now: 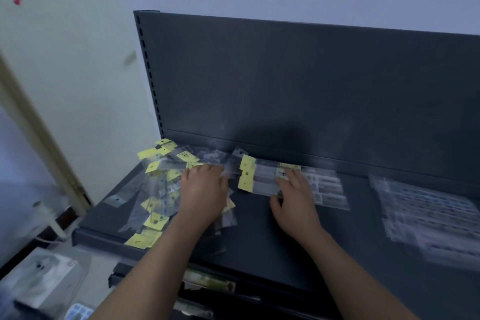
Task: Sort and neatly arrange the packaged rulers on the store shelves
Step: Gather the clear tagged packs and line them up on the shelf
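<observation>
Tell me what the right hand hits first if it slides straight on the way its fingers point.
Probably the yellow-tagged ruler packs already under the right hand's fingertips; past them, the shelf's back panel.

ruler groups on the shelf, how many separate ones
3: a messy pile at the left under the left hand, a neat stack in the middle under the right hand, and a blurred row at the right.
</observation>
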The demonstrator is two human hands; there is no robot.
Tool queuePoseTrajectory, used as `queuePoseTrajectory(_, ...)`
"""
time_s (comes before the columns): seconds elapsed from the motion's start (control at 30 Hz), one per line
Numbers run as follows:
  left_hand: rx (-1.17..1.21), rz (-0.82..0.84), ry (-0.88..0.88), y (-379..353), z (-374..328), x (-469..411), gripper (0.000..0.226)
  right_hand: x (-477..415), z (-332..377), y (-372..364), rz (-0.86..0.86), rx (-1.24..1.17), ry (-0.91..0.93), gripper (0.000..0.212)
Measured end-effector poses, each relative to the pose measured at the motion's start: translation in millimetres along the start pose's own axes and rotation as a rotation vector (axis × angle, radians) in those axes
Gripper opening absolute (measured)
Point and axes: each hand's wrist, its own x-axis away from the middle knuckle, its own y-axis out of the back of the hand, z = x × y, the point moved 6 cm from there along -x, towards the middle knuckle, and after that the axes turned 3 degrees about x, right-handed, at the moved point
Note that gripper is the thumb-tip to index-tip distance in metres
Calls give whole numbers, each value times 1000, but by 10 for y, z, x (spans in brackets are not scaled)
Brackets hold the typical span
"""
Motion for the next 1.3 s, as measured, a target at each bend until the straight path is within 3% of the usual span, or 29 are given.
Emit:
queuePoseTrajectory(0.1, 15, -18, 152, 138, 545, -38, 32, -177, 546, -150, 87, -50, 126, 38)
queuePoseTrajectory(0.2, -44, 89, 267, 201, 1020, -73, 43, -332, 978, -325, 217, -84, 115, 44)
queuePoseTrajectory(0.37, -33, 115, 306, 333, 1578, -175, 38, -524, 1382, -523, 282, 5, 91, 37)
queuePoseTrajectory(0.57, 138, 400, 325, 166, 1771, -137, 86, -558, 1534, -643, 303, 12, -3, 31)
queuePoseTrajectory(0.7, 260, 374, 285, 133, 1843, -106, 67, -506, 1713, -609, 206, -33, -23, 32)
queuePoseTrajectory(0.83, 295, 354, 240, 245, 1912, -119, 44, -429, 1998, -738, 256, 8, -10, 44)
queuePoseTrajectory(1.07, 451, 473, 207, 184, 2010, -132, 40, -361, 2158, -871, 345, 49, -67, 59)
queuePoseTrajectory(1.2, 623, 536, 274, 177, 2153, -127, 25, -368, 2247, -833, 376, 112, -100, 36)
queuePoseTrajectory(1.3, 856, 553, 423, 183, 2248, -114, 15, -374, 2344, -828, 358, 184, -128, 30)
